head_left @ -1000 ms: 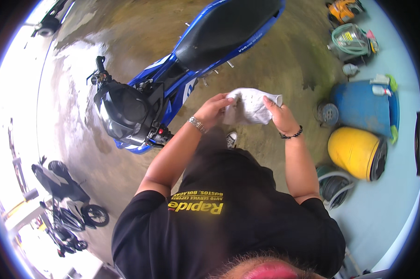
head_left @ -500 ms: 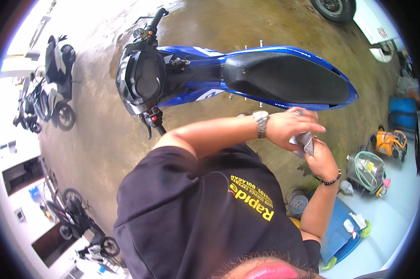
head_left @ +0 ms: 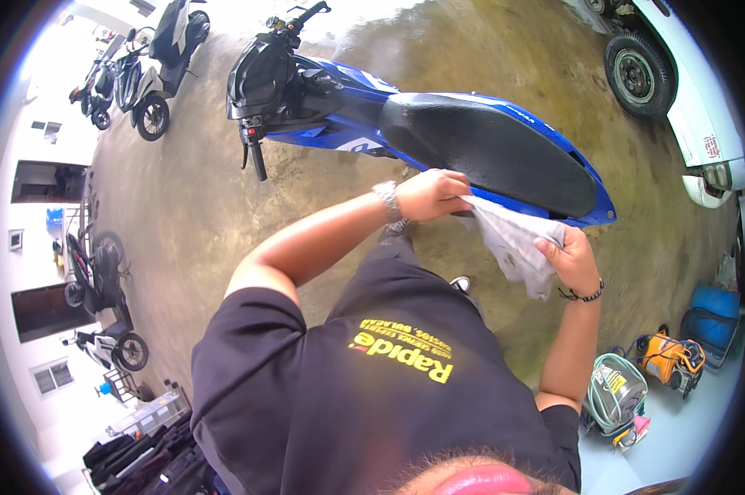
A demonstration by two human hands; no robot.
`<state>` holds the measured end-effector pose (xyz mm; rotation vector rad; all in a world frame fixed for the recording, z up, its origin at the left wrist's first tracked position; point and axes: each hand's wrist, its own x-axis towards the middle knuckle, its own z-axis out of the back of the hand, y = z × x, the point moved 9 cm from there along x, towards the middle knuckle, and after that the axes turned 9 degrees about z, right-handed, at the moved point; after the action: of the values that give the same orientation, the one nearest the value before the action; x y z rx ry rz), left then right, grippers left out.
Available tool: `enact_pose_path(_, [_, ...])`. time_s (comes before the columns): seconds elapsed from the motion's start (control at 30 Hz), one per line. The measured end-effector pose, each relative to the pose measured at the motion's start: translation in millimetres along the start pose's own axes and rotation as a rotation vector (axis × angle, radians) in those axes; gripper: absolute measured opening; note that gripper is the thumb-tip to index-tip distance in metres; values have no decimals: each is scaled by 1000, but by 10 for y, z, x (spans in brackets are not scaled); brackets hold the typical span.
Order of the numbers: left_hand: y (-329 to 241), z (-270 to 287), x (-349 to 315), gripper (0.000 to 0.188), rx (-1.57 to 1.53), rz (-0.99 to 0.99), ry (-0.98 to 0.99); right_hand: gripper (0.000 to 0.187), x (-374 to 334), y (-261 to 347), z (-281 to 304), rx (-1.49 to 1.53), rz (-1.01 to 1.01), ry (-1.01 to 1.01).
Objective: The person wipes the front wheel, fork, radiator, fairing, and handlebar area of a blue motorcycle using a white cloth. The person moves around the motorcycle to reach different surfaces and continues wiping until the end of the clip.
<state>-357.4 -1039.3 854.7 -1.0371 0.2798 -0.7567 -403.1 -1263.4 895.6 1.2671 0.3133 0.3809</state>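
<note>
Between my two hands hangs a light grey-white cloth, spread out with its lower edge drooping. My left hand, with a metal watch on the wrist, pinches its upper left corner. My right hand, with a dark beaded bracelet, grips the right end, thumb on top. Just beyond the cloth stands a blue scooter with a long black seat. My left hand is close to the near edge of that seat; whether it touches the scooter I cannot tell.
A white vehicle's wheel stands at the far right. An orange machine, a tank with a coiled green hose and a blue container are at the right. Several motorcycles, including a white one, line the left. My shoe shows below the cloth.
The cloth, bunched between my hands before, is now stretched open. My hands have moved apart, the left one going left. The whole view has turned and shifted.
</note>
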Motion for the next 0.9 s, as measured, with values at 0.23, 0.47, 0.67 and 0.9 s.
enact_pose_path(0.23, [-535, -18, -443, 26, 185, 250, -13, 24, -40, 298, 351, 60, 266, 81])
enact_pose_path(0.47, [-303, 295, -1086, 19, 60, 432, -377, 29, 140, 387, 351, 404, 269, 26])
enact_pose_path(0.67, [-401, 302, -1517, 14, -514, 463, -397, 32, -1, 891, 466, 312, 317, 3])
enact_pose_path(0.9, [-147, 556, -1510, 9, -1155, 408, -703, 31, 656, 498, 302, 565, 84, 31])
